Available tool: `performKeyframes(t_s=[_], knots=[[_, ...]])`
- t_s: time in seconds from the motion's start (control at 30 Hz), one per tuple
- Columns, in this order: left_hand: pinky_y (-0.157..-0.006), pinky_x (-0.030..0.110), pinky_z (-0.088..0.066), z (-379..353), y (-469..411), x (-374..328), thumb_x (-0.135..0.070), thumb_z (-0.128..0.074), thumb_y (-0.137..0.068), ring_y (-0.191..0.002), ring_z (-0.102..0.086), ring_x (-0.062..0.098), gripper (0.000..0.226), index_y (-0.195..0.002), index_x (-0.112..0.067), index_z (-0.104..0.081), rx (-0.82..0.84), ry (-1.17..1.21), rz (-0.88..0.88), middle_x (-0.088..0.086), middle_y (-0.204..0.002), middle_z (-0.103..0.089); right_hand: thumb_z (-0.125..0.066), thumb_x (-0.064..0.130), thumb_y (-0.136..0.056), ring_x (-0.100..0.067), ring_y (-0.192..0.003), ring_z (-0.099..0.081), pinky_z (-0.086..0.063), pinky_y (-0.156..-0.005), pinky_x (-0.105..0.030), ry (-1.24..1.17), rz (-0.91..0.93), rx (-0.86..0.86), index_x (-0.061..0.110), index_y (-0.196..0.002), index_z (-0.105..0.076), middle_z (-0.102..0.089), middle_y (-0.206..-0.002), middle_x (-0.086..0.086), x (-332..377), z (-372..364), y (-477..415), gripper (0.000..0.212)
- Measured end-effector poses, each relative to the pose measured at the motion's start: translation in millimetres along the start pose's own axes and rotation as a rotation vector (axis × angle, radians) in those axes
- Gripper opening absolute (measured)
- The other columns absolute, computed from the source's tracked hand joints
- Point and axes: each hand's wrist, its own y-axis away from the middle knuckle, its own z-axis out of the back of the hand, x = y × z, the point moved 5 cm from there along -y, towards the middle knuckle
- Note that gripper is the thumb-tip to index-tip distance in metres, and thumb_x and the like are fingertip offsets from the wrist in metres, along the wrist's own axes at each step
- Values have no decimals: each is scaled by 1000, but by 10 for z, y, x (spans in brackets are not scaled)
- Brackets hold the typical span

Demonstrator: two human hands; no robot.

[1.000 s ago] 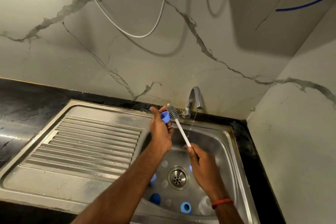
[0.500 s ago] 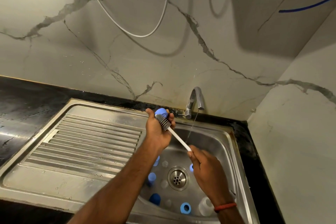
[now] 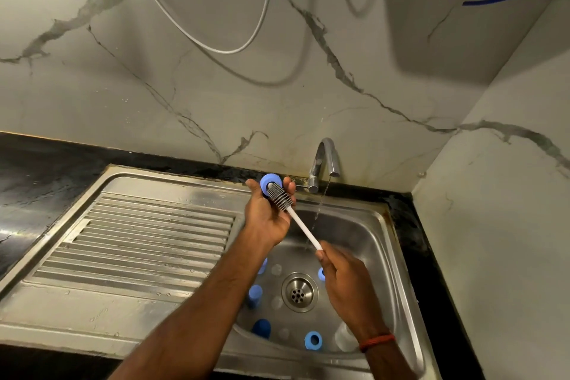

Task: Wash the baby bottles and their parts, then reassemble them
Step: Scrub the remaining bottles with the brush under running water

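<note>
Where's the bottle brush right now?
Head view, centre, above the sink: brush handle in the right hand, bristles against the blue ring the left hand holds, left of the tap.

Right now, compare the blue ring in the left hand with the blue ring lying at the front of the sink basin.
The held ring is gripped by the left hand, above the basin; the basin ring lies loose on its floor. The brush tip sits at the held ring's opening; the basin ring's hole is empty. Both are blue with a central hole.
</note>
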Motion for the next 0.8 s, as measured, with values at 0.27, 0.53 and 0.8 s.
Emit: performKeyframes(t_s=[0.27, 0.53, 0.8], knots=[[-74, 32, -58, 99, -7, 136, -63, -37, -100, -73, -73, 23, 68, -102, -2, -67, -67, -127, -18, 13, -82, -76, -42, 43, -102, -3, -69, -53, -47, -60, -24, 55, -7, -80, 28, -117, -62, -53, -76, 17, -158, 85, -39, 28], [-74, 33, -63, 342, -72, 225, -36, -75, -85, -93, -75, 27, 56, -126, -1, -59, -145, -227, -26, 21, -117, -71, -50, 32, -102, -5, -58, -53, -36, -49, -13, -42, -114, -136, 20, -87, -61, -47, -55, 8, -327, 378, 7, 21], [-64, 31, -60, 637, -45, 490, -4, -83, -77, -77, -75, 23, 44, -116, -3, -63, -300, -374, -62, 16, -96, -71, -57, 31, -99, 2, -62, -58, -42, -57, -17, -70, -192, -43, 23, -97, -66, -56, -60, 14, -461, 390, 45, 13]])
